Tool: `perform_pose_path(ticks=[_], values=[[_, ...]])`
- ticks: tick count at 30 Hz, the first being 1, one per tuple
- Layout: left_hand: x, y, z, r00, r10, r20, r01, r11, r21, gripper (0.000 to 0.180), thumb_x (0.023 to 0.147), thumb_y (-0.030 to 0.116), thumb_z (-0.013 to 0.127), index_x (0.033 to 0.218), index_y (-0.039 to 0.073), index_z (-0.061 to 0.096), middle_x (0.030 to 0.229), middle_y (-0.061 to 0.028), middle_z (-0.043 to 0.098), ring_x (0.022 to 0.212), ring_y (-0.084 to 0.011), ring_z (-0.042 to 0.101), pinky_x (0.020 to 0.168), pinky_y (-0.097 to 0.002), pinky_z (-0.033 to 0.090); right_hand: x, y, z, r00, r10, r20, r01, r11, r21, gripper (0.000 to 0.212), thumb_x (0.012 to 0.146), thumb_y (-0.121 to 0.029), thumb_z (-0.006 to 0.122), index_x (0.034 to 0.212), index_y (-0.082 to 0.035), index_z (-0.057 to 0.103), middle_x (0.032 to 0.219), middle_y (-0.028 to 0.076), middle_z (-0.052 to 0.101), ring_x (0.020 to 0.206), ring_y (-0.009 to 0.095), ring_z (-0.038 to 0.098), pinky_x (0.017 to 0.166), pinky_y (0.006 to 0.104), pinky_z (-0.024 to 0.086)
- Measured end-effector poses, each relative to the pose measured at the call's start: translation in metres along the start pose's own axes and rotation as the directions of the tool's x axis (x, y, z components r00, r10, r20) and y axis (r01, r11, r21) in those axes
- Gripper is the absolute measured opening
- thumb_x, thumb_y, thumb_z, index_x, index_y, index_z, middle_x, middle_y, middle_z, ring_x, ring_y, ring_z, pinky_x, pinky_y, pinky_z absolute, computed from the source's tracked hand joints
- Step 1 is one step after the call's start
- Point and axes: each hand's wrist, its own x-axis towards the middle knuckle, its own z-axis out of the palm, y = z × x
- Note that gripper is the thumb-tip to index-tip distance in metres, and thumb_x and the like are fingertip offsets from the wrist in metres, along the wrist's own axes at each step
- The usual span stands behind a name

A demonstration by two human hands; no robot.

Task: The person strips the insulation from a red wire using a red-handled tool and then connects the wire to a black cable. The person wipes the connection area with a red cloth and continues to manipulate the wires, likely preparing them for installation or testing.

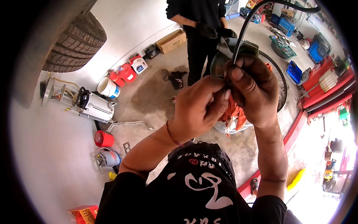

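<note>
Both my hands are raised close to the camera. My right hand (253, 89) is closed around a black hose (244, 31) that curves up and away to the upper right. My left hand (199, 106) pinches the lower end of that hose against my right fingers; the very end is hidden between them. Just behind my hands sits a grey metal part (227, 46) and a large round dark drum (278, 78). A person in black clothes and black gloves (207, 30) stands beyond it, facing me.
A car tyre (76, 43) hangs at the upper left. On the concrete floor lie red jugs (125, 72), a white bucket (107, 87), a white fluid machine (95, 106), a red cup (103, 139), a cardboard box (171, 41) and a rag. Red lift rails (328, 93) and blue crates stand right.
</note>
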Motion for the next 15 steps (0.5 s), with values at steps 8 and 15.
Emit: perform_pose_path(ticks=[8, 15], values=[[0.000, -0.007, 0.003, 0.997, 0.070, 0.028, -0.072, 0.995, 0.067, 0.010, 0.090, 0.002, 0.064, 0.097, 0.003, 0.057, 0.068, -0.0096, 0.059, 0.051, -0.0245, 0.060, 0.048, -0.0322, 0.044, -0.002, 0.007, -0.002, 0.996, 0.055, -0.071, -0.054, 0.999, 0.007, 0.019, 0.093, -0.013, 0.068, 0.106, 0.000, 0.062, 0.076, -0.002, 0.061, 0.054, 0.001, 0.048, 0.047, 0.0167, 0.036], [0.000, -0.011, 0.010, 0.932, -0.259, 0.254, 0.360, 0.752, -0.552, 0.018, 0.101, 0.008, 0.051, 0.113, -0.004, 0.055, 0.086, -0.0118, 0.067, 0.068, -0.0180, 0.067, 0.057, -0.0290, 0.052, 0.000, 0.007, -0.009, 0.987, 0.089, -0.135, -0.084, 0.996, 0.042, 0.022, 0.095, -0.020, 0.066, 0.105, 0.000, 0.062, 0.071, 0.000, 0.060, 0.051, 0.005, 0.049, 0.044, 0.0191, 0.037]])
